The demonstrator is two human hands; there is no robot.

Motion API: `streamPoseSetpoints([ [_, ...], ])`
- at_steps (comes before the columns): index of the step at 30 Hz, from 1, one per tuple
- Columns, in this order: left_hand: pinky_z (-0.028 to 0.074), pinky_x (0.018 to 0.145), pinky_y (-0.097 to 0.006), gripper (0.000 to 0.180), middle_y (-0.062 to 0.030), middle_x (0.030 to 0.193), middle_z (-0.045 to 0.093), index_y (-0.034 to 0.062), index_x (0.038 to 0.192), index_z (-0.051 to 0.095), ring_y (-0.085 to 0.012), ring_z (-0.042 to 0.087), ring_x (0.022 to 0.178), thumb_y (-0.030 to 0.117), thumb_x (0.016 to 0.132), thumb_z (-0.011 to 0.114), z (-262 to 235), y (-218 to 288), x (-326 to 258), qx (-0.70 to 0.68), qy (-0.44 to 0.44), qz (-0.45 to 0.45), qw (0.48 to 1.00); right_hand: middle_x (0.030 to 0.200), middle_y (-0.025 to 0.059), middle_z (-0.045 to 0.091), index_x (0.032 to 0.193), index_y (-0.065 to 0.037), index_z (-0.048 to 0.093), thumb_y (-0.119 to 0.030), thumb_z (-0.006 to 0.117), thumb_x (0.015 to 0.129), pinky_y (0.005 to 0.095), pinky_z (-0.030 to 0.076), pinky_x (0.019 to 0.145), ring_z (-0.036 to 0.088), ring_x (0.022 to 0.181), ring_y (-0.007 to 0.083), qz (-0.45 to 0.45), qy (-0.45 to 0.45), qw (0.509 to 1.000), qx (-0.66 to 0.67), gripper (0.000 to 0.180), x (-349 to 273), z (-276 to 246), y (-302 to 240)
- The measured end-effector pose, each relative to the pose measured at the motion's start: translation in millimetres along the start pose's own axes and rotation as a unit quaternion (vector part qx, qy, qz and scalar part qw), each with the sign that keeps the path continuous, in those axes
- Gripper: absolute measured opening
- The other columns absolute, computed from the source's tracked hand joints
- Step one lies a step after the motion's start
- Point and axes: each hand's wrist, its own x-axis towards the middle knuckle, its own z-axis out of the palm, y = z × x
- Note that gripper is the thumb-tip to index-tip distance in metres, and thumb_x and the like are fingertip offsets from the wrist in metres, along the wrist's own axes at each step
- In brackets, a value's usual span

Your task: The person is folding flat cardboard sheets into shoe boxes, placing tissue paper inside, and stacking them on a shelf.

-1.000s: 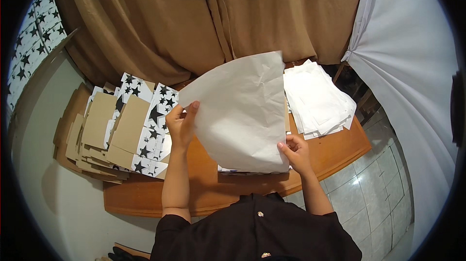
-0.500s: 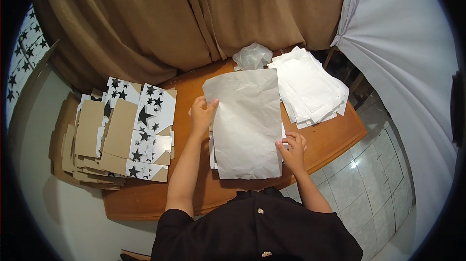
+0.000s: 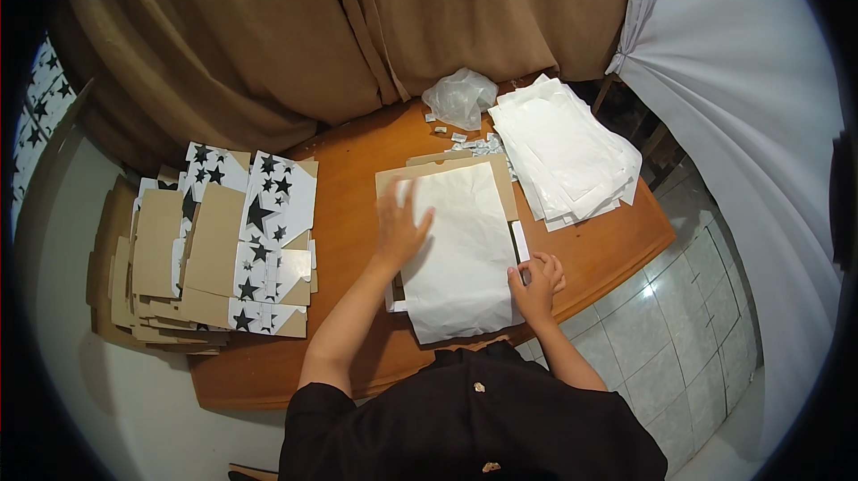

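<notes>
A white sheet of paper, slightly creased, lies over a flattened brown cardboard box in front of me. The cardboard shows along the sheet's far and right sides, and white flaps stick out at both sides. My left hand is open, fingers spread and a little blurred, over the sheet's left part; whether it presses on the paper I cannot tell. My right hand is beside the sheet's lower right edge, fingers loosely curled, with a gap between thumb and fingers and nothing visible in them.
Flattened boxes with black stars are piled at the left. A stack of white sheets lies at the far right, near a clear plastic bag and small white packets. A brown curtain hangs behind the wooden table.
The sheet has come down onto the cardboard and shifted toward me, uncovering the cardboard's far edge and the packets. My left hand has let go of its edge and moved over the paper.
</notes>
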Motion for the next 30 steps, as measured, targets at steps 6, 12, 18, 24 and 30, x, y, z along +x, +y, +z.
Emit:
streamPoseSetpoints([
  [6, 0.023, 0.105, -0.054, 0.043, -0.0133, 0.146, 0.027, 0.0219, 0.135, 0.042, -0.0319, 0.027, 0.134, 0.037, 0.095, 0.04, 1.7, 16.8, -21.5, -0.007, -0.346, 0.244, 0.906, 0.115, 0.0118, 0.049, 0.079, -0.01, 0.057, -0.024, 0.065, 0.077, 0.0538, 0.014, 0.097, 0.031, 0.12, 0.0345, 0.008, 0.009, 1.0, 0.002, 0.016, -6.9, 6.4, 3.5],
  [12, 0.021, 0.106, -0.055, 0.046, -0.0104, 0.147, 0.027, 0.0221, 0.137, 0.038, -0.0289, 0.025, 0.136, 0.04, 0.096, 0.034, 13.0, 21.7, -33.8, -0.037, -0.408, 0.27, 0.871, 0.11, 0.0107, 0.049, 0.082, -0.008, 0.057, -0.023, 0.063, 0.079, 0.0501, 0.016, 0.097, 0.034, 0.117, 0.0318, 0.027, 0.02, 0.999, 0.009, 0.017, -11.8, 11.5, 5.3],
  [18, 0.017, 0.108, -0.055, 0.049, -0.0117, 0.148, 0.024, 0.0223, 0.139, 0.035, -0.0305, 0.022, 0.137, 0.045, 0.096, 0.032, 21.4, 20.1, -36.5, -0.034, -0.427, 0.27, 0.862, 0.118, 0.013, 0.047, 0.106, -0.008, 0.055, -0.024, 0.059, 0.082, 0.0467, 0.017, 0.099, 0.034, 0.118, 0.032, 0.027, 0.015, 0.999, 0.044, 0.029, -11.9, 0.6, -5.8],
  [24, 0.017, 0.108, -0.055, 0.052, -0.0117, 0.148, 0.023, 0.0226, 0.141, 0.03, -0.0301, 0.021, 0.137, 0.047, 0.095, 0.031, 35.7, 10.8, -46.9, -0.024, -0.452, 0.283, 0.845, 0.128, 0.0165, 0.042, 0.117, -0.01, 0.053, -0.023, 0.056, 0.083, 0.047, 0.017, 0.101, 0.031, 0.122, 0.0343, -0.042, -0.018, 0.998, 0.034, 0.036, -13.1, -11.1, -12.9],
  [30, 0.018, 0.109, -0.051, 0.051, -0.0125, 0.148, 0.023, 0.022, 0.142, 0.028, -0.0294, 0.02, 0.138, 0.045, 0.097, 0.027, 54.7, 1.7, -65.0, -0.05, -0.491, 0.262, 0.829, 0.128, 0.0173, 0.042, 0.117, -0.01, 0.053, -0.021, 0.054, 0.084, 0.047, 0.017, 0.101, 0.03, 0.122, 0.0354, -0.038, -0.02, 0.998, 0.043, 0.035, -12.1, -12.7, -7.7],
])
